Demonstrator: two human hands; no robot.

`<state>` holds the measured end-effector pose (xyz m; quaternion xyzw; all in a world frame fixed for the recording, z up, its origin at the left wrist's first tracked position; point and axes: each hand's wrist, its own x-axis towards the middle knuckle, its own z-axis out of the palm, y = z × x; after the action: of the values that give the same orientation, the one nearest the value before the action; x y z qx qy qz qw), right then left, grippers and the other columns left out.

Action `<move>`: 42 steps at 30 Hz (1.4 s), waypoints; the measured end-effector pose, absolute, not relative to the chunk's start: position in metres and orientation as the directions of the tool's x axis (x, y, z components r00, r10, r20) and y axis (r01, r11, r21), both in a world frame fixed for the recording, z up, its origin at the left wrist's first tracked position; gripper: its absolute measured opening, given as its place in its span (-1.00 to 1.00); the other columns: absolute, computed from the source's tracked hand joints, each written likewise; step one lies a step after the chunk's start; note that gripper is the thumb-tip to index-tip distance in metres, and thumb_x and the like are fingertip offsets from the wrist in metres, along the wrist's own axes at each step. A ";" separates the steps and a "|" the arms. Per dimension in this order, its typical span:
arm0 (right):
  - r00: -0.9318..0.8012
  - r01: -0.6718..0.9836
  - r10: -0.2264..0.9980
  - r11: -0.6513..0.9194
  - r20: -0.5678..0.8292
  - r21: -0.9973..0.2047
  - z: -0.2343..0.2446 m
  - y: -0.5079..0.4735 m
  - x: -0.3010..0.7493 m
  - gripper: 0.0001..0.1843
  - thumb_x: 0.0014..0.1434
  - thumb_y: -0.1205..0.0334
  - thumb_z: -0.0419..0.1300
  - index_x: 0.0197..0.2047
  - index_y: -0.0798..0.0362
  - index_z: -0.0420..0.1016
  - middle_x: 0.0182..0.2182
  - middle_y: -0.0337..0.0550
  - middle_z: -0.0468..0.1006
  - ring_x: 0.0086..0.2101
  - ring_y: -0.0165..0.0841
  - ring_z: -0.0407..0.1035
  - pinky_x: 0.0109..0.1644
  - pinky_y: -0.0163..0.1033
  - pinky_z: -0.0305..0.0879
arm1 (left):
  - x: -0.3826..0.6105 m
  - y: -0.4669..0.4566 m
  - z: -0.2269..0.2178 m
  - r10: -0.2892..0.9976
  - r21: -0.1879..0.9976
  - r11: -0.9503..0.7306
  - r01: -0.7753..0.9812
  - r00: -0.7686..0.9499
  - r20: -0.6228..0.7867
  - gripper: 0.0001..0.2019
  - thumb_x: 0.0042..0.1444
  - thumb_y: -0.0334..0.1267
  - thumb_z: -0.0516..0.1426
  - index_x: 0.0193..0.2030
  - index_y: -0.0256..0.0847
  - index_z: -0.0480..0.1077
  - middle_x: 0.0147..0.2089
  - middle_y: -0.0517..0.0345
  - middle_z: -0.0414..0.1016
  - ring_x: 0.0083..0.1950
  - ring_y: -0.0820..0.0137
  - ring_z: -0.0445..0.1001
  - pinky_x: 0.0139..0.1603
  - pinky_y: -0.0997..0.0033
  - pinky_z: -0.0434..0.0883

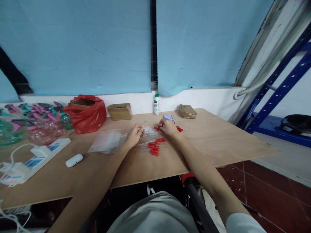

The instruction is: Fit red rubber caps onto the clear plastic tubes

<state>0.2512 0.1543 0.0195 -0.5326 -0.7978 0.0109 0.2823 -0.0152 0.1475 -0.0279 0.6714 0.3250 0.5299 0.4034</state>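
Observation:
My left hand (136, 133) is closed on a thin clear tube (144, 123), which sticks up past the fingertips. Over the small red rubber bulbs (157, 127), my right hand (167, 127) has its fingers bent together; whether a bulb is between them is hidden. Loose clear tubes (151, 132) lie in a pile between the hands. Nearer the front edge lie several droppers with red bulbs (154, 149), their tubes pointing left. More red bulbs (179, 128) rest just right of my right hand. Clear plastic bags (107, 141) are stacked left of my left hand.
On the wooden table (218, 142) stand a white bottle (156, 104), a phone (169, 118), a cardboard packet (187, 111), an open box (120, 111) and a red bag (87, 115). To the left are spray bottles (36, 129), a power strip (48, 152) and a white case (74, 160).

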 end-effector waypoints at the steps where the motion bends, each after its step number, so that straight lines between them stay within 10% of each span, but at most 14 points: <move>1: -0.272 0.834 0.848 0.444 0.454 -0.329 0.019 0.155 0.251 -0.73 0.22 0.36 0.24 0.01 0.08 0.54 -0.08 0.01 0.57 -0.13 -0.23 0.42 -0.06 -0.24 0.25 | -0.015 0.147 -0.028 0.857 0.880 -0.475 0.022 0.238 0.457 -0.80 0.31 -0.13 0.18 -0.12 -0.17 0.27 -0.32 0.25 0.49 -0.43 0.49 0.47 -0.23 0.43 0.38; 10: -0.247 0.585 0.678 0.674 0.692 -0.452 0.021 0.156 0.241 -0.63 0.09 0.52 0.09 -0.08 0.11 0.56 -0.15 -0.04 0.59 -0.17 -0.27 0.43 -0.03 -0.20 0.32 | -0.009 0.133 -0.017 0.848 0.856 -0.500 0.132 0.276 0.453 -0.74 0.32 -0.03 0.14 -0.05 -0.18 0.34 -0.34 0.24 0.46 -0.39 0.43 0.45 -0.25 0.39 0.38; 18: -0.269 0.253 0.755 0.655 0.598 -0.712 0.016 0.151 0.221 -0.51 0.01 0.44 0.22 0.06 0.12 0.54 -0.10 -0.07 0.62 -0.18 -0.34 0.49 -0.05 -0.24 0.41 | -0.007 0.127 -0.010 0.855 0.857 -0.497 0.134 0.243 0.458 -0.69 0.28 0.01 0.19 -0.08 -0.22 0.43 -0.27 0.13 0.57 -0.37 0.40 0.47 -0.22 0.36 0.38; 30: -0.299 0.017 0.814 0.526 0.498 -0.850 0.018 0.143 0.214 -0.72 0.02 0.18 0.38 -0.19 0.11 0.57 -0.28 -0.11 0.63 -0.28 -0.35 0.51 -0.11 -0.22 0.42 | 0.000 0.116 0.008 0.955 0.939 -0.277 -0.202 0.049 0.292 -0.57 0.04 0.05 0.39 -0.16 -0.32 0.55 -0.22 -0.02 0.62 -0.36 0.43 0.48 -0.33 0.46 0.33; 42: -0.309 -0.025 0.792 0.547 0.527 -0.837 0.017 0.132 0.197 -0.73 0.06 0.19 0.37 -0.17 0.10 0.56 -0.29 -0.14 0.62 -0.30 -0.37 0.49 -0.15 -0.26 0.42 | 0.011 0.100 0.022 0.935 0.707 0.059 -0.705 0.288 0.208 -0.57 0.40 0.09 -0.08 -0.27 -0.21 0.35 -0.12 -0.07 0.47 -0.26 0.31 0.48 -0.44 0.45 0.30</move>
<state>0.1968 0.1320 0.0171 -0.2708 -0.7081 0.3915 0.5216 0.0106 0.0996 0.0223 0.3716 0.1548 0.5764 0.7111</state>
